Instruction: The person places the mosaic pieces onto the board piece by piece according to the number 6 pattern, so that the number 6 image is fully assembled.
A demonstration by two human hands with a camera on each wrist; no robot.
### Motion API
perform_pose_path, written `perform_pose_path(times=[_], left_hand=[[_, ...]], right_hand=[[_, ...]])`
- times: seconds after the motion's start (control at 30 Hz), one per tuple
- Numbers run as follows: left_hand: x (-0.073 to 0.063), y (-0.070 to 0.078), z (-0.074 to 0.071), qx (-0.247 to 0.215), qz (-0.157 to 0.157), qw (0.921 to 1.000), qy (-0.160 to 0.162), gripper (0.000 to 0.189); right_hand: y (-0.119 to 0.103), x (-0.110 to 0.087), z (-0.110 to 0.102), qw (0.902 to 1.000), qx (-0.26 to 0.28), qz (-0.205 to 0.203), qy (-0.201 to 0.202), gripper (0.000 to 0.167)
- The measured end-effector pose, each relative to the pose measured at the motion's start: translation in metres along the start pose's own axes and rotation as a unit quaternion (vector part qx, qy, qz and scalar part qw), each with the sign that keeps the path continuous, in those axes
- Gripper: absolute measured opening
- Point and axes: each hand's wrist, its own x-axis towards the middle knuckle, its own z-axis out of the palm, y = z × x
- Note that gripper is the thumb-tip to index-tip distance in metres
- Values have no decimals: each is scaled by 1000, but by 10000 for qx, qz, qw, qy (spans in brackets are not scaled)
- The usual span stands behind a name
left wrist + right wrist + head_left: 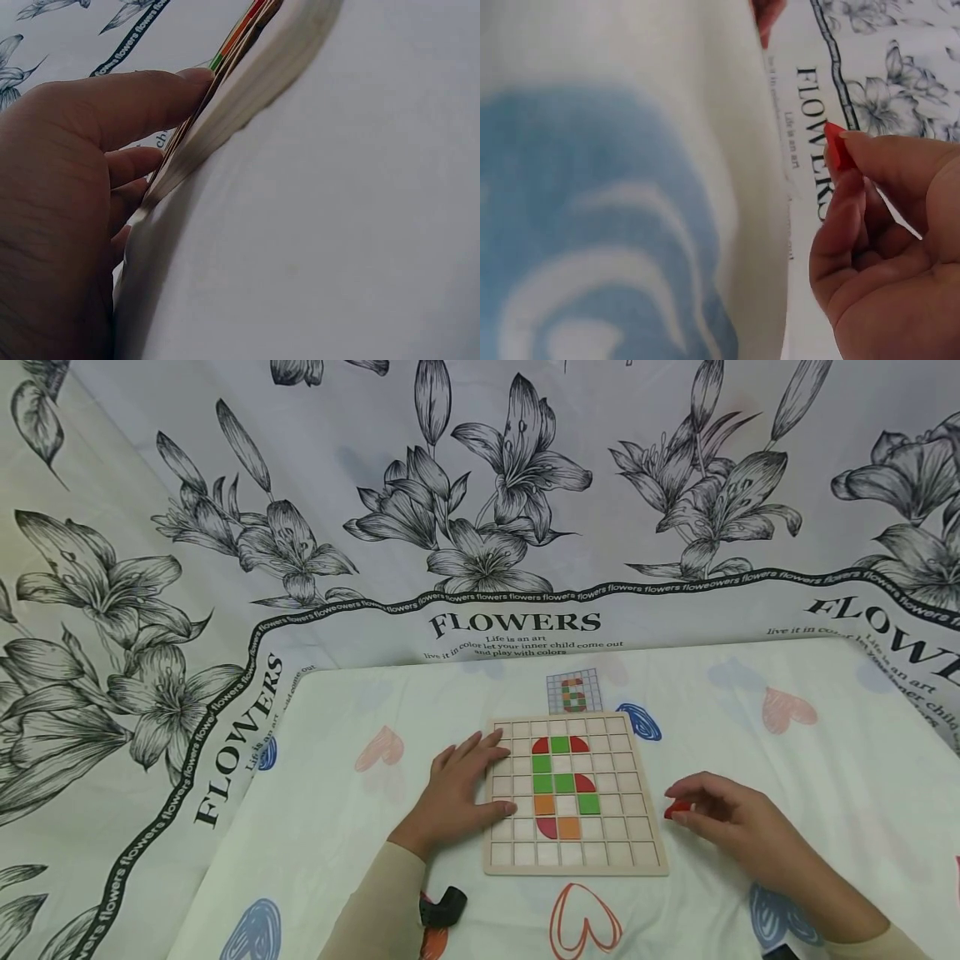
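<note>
A square wooden grid board [611, 855] lies on the cloth, with red, green and orange tiles [563, 783] set in some of its cells. My left hand [459, 797] rests along the board's left edge, fingers fairly straight and thumb on the border; in the left wrist view the thumb [150, 101] touches the board's side. To the right of the board, my right hand [731, 818] pinches a small red tile [678, 808] between thumb and fingers. The right wrist view shows this red tile [838, 146] at the fingertips, partly covered by them.
A small pattern card [557, 696] with a coloured figure on a grid lies just beyond the board's far edge. White cloth with printed hearts [787, 710] covers the table. A flower-printed sheet [495, 510] rises behind it. A black strap piece [444, 907] sits at my left wrist.
</note>
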Motion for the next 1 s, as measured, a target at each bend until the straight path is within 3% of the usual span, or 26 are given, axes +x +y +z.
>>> perform_pose_path(times=[0.2, 0.4, 0.7, 1.0], left_hand=[[1, 0, 1, -12, -11, 10000, 16, 77], [1, 1, 2, 21, -52, 10000, 24, 77], [1, -1, 2, 52, -62, 10000, 6, 78], [0, 0, 1, 0, -54, 10000, 17, 78]], right_hand=[[-3, 2, 2, 9998, -71, -114, -141, 30], [-10, 6, 7, 9992, 175, 178, -316, 19], [-21, 14, 19, 9976, 237, -490, -417, 30], [-30, 23, 34, 9958, 532, -328, -665, 22]])
